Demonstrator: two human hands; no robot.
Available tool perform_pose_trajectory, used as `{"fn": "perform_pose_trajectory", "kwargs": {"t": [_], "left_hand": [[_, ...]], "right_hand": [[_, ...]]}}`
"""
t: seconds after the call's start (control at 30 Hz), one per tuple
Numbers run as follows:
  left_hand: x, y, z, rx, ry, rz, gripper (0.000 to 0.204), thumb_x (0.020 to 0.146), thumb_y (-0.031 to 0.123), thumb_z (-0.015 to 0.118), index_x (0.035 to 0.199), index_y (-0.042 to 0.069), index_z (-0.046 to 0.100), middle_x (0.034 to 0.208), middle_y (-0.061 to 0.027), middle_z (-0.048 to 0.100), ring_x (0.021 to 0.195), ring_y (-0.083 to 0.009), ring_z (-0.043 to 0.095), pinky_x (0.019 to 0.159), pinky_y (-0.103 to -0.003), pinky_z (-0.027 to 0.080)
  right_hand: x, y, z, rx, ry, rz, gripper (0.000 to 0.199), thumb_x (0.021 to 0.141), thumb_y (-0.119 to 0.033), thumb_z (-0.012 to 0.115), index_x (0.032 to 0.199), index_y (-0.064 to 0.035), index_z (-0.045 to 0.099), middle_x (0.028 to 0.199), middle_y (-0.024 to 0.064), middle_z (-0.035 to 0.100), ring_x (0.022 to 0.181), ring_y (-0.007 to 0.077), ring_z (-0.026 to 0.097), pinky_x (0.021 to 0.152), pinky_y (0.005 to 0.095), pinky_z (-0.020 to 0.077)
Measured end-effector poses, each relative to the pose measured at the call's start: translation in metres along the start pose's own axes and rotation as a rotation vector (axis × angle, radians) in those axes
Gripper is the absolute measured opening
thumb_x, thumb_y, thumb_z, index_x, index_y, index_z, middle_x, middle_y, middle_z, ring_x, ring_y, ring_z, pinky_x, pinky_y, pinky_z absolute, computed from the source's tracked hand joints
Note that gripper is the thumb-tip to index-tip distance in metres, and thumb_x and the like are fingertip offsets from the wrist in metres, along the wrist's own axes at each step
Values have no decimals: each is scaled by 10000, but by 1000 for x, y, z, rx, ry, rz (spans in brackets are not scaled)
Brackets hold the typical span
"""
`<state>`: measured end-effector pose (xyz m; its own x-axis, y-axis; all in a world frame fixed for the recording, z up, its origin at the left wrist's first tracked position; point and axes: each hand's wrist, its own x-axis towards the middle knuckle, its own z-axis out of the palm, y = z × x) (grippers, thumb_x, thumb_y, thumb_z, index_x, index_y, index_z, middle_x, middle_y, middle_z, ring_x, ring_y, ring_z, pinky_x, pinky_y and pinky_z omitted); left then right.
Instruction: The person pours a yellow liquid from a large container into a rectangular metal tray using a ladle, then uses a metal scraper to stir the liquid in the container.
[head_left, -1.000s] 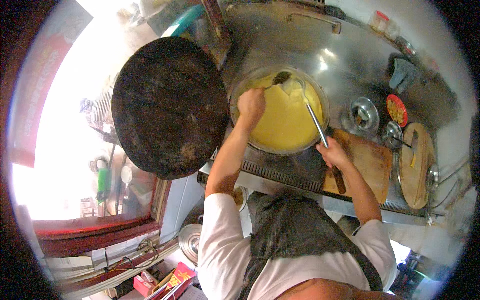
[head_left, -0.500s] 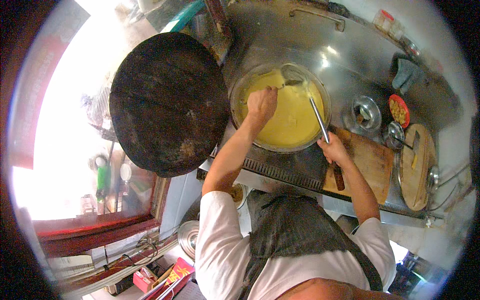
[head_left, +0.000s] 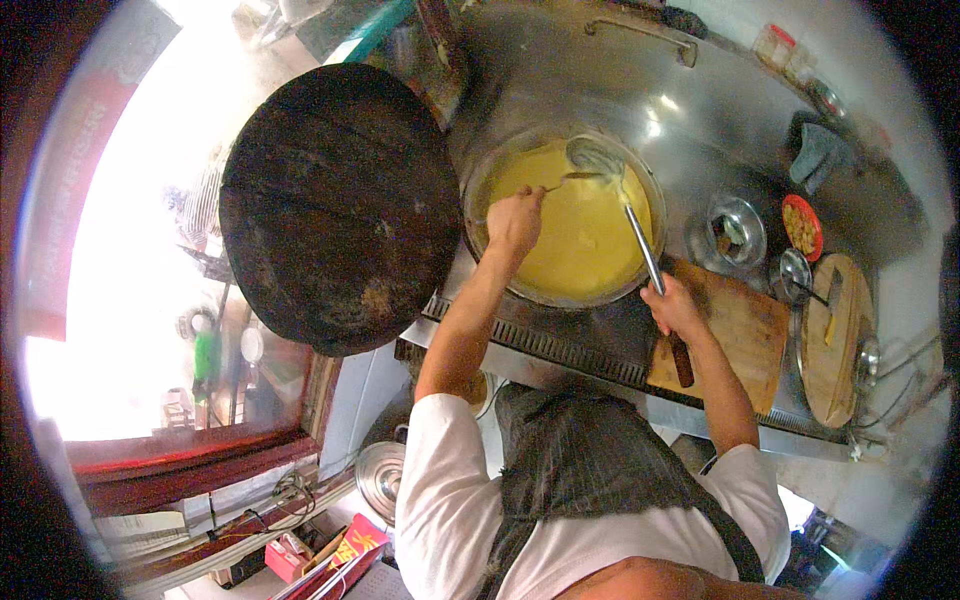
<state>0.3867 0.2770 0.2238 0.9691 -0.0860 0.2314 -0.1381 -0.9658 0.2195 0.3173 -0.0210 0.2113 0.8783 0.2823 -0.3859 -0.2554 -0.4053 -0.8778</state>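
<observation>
A large round metal pot [head_left: 652, 190] holds a smooth, thick yellow liquid [head_left: 560, 240]. My right hand [head_left: 674, 308] is closed round the long handle of a ladle [head_left: 645, 240] with a metal shaft and a brown wooden end. The ladle's rounded head, coated with yellow liquid, is over the far right part of the pot. My left hand [head_left: 514, 222] reaches over the pot's left side, fingers pinched on a thin-handled metal utensil [head_left: 577, 177]. That utensil's flat end lies at the ladle's head; its exact kind is unclear.
A big dark round lid [head_left: 335, 210] stands left of the pot. To the right are a wooden cutting board [head_left: 735, 330], a metal bowl [head_left: 735, 230], a red dish of small pieces [head_left: 801, 226], a smaller ladle [head_left: 796, 268] and a round wooden board [head_left: 833, 365].
My left hand has drawn back slightly left and toward me, showing more of the thin utensil's handle. My right hand and the ladle stay nearly in place.
</observation>
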Motion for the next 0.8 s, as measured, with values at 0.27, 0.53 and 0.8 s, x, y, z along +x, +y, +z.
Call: {"fn": "perform_pose_trajectory", "kwargs": {"t": [0.27, 0.53, 0.8], "left_hand": [[-15, -25, 35, -133, 102, -237, 197, 809, 87, 434, 971, 93, 547, 823, -164, 580, 683, -365, 585, 579, -445, 465], [-81, 5, 144, -555, 252, -216, 172, 856, 160, 492, 949, 57, 594, 621, -148, 565, 504, -304, 534, 454, -391, 400], [-97, 25, 105, -1878, -504, -693, 266, 899, 241, 483, 1046, 33, 558, 532, 22, 415, 398, -83, 332, 358, -230, 250]], "right_hand": [[-3, 3, 12, 48, -39, 49, 181, 838, -168, 551, 785, -92, 395, 463, 0, 387, 297, 107, 356, 264, 273, 280], [-3, -5, 30, -18, -159, 71, 206, 853, -168, 533, 785, -81, 359, 469, 1, 367, 295, 110, 345, 278, 276, 286], [11, 20, 46, -401, -1, 51, 193, 849, -148, 532, 815, -42, 374, 518, 49, 400, 326, 155, 401, 308, 319, 316]]}}
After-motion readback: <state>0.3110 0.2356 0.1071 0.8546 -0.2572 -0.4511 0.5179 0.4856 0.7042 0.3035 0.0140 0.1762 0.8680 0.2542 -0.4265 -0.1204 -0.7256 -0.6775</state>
